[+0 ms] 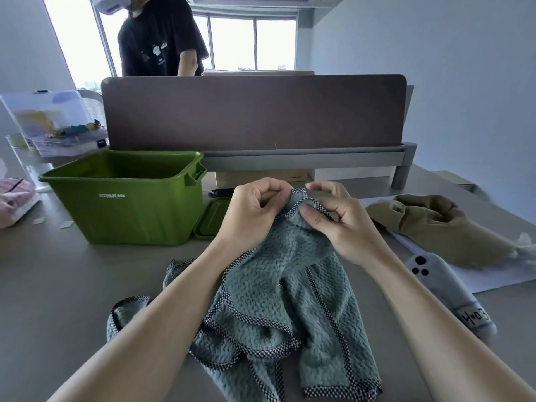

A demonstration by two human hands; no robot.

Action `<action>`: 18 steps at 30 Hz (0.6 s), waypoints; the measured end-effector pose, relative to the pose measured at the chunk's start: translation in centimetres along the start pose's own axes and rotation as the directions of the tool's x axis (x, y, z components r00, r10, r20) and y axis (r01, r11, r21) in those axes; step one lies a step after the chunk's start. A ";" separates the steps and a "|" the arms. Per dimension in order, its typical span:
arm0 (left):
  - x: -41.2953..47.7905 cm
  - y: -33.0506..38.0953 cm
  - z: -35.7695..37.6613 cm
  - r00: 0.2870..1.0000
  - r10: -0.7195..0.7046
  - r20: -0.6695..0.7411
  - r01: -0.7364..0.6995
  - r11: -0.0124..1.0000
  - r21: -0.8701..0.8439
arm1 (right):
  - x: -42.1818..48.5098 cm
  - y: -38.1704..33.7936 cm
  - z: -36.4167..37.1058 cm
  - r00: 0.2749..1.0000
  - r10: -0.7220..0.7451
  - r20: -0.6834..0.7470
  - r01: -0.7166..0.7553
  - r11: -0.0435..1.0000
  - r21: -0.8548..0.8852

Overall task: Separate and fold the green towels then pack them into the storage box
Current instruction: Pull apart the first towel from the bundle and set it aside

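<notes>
Sea-green pile, woven in a wavy, waffled texture and bound all round with a narrow black-and-white checked tape: the rumpled green towels [278, 285] lie heaped on the smooth grey table [58, 271], to the right of the green plastic storage box [127, 210] and nearer the camera. One corner of the heap is lifted, level with the box's right wall and just beside it.

The left hand [255, 210] has its fingers curled in and pinches the checked binding at that corner. The right hand [336, 219] pinches the same binding close beside it, its thumb pressed flat on the tape against bent fingers. Only a short arch of hem shows between the two hands. The soft cloth sags from this grip in loose folds between the forearms, and one strip trails out under the left forearm.

The box is rectangular and open-topped, tapering downward, with a rolled rim, moulded handles and white lettering. A flat green lid with rounded corners [210, 219] rests against its right side. Well right of the box lie a crumpled olive cloth [441, 227] and a grey soft toy with black dots [443, 282].
</notes>
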State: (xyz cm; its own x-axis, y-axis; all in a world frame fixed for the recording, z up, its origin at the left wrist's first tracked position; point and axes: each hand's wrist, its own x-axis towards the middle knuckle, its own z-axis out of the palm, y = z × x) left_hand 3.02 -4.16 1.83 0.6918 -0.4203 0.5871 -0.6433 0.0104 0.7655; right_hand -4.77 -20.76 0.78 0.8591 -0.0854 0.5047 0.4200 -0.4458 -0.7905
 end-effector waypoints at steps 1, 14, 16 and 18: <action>-0.1 0.2 0.1 1.000 0.012 0.012 -0.012 1.000 -0.003 | 0.0 0.0 0.0 1.000 0.010 0.006 -0.010 1.000 0.026; -0.3 0.8 -0.6 0.933 -0.127 0.336 0.107 0.991 0.077 | 0.1 0.2 -0.6 0.966 0.077 -0.246 -0.032 0.983 0.178; -0.2 0.9 -1.1 0.886 -0.218 0.409 0.148 0.970 0.195 | 0.2 0.6 -0.8 0.956 0.081 -0.281 -0.037 0.987 0.157; 0.0 1.0 -1.8 0.847 -0.265 0.462 0.152 0.952 0.267 | 0.3 0.8 -0.8 0.943 0.091 -0.320 -0.040 0.986 0.161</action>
State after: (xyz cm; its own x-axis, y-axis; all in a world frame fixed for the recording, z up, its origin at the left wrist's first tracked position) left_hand 2.92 -2.55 3.07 0.6047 -0.7775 0.1728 -0.5944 -0.2961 0.7477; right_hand -4.40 -21.90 0.57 0.7546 -0.4061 0.5154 0.4270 -0.2925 -0.8557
